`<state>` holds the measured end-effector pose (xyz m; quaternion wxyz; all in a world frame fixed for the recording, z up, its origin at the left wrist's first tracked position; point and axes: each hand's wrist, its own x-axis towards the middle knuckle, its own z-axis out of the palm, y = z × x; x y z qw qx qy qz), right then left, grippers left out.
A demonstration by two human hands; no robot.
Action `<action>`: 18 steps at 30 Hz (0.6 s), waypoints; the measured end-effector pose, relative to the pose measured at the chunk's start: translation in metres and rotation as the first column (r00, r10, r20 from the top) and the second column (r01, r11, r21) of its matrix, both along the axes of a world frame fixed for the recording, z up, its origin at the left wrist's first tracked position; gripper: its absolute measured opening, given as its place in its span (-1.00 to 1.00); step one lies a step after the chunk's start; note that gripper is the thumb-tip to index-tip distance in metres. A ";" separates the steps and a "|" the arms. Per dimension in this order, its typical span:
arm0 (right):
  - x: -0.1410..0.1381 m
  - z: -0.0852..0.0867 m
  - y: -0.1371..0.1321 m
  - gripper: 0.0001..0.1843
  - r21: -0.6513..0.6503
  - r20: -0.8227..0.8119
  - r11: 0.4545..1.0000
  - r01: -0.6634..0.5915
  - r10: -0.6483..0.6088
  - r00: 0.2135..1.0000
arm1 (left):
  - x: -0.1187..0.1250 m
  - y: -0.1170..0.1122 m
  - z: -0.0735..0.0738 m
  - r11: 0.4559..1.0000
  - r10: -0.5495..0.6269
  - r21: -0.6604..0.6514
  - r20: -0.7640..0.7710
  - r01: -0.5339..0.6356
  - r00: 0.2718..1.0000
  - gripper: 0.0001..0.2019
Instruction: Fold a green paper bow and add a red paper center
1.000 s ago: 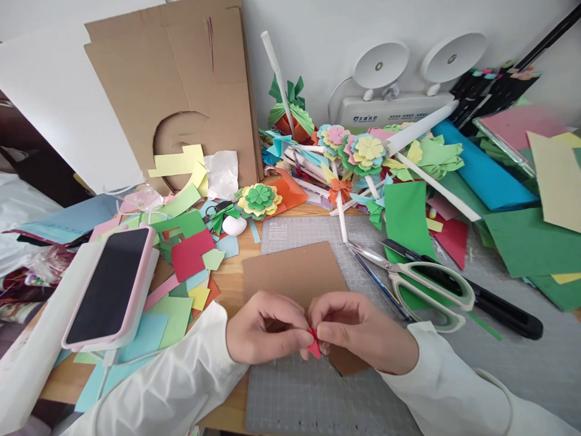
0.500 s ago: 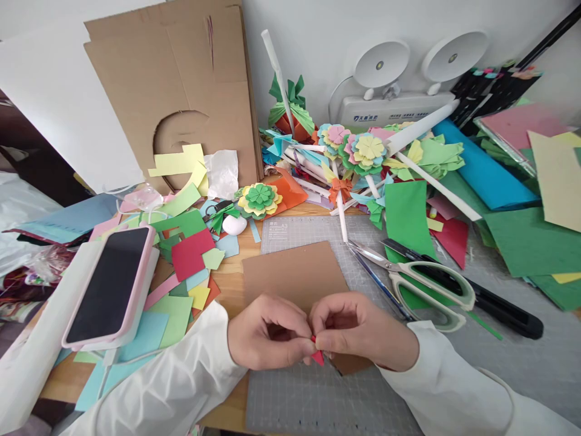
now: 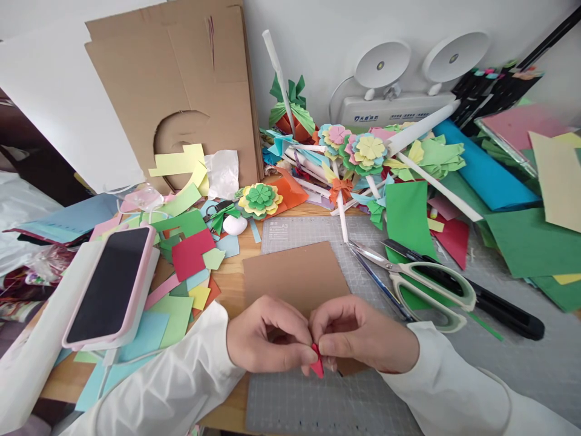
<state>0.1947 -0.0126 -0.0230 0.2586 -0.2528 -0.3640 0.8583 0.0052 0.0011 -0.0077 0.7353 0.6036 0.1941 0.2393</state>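
Between the fingertips of both hands is a small folded piece of red paper (image 3: 318, 363), its pointed end hanging down. My left hand (image 3: 272, 336) pinches it from the left with thumb and fingers. From the right, my right hand (image 3: 365, 336) pinches the same piece, and the fingertips of the two hands nearly meet. Under and behind the hands lies a brown cardboard sheet (image 3: 295, 272) on the grey cutting mat (image 3: 290, 402). Scissors with pale handles (image 3: 431, 284) rest to the right of my right hand, on top of green paper (image 3: 406, 212) and a black utility knife (image 3: 503, 306).
A phone in a pink case (image 3: 111, 284) stands at left among coloured paper scraps (image 3: 193, 251). Large cardboard (image 3: 177, 72) leans on the wall. Paper flowers (image 3: 367, 151) and rolled white paper sticks pile up at the back, before a twin-lamp emergency light (image 3: 394, 109).
The red paper shows more between the fingertips and hangs slightly lower. Both hands have shifted only a little; everything else stays in place.
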 end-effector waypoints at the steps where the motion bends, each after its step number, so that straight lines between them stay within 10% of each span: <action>1: 0.000 0.000 0.000 -0.73 0.004 -0.001 1.000 0.001 -0.001 1.000 | 0.000 0.000 0.000 1.000 -0.001 -0.003 0.001 0.001 1.000 -0.71; 18: 0.000 0.001 -0.001 -0.79 -0.042 0.001 0.999 0.006 -0.006 1.000 | -0.001 0.000 0.000 1.000 0.006 -0.008 0.009 -0.006 1.000 -0.74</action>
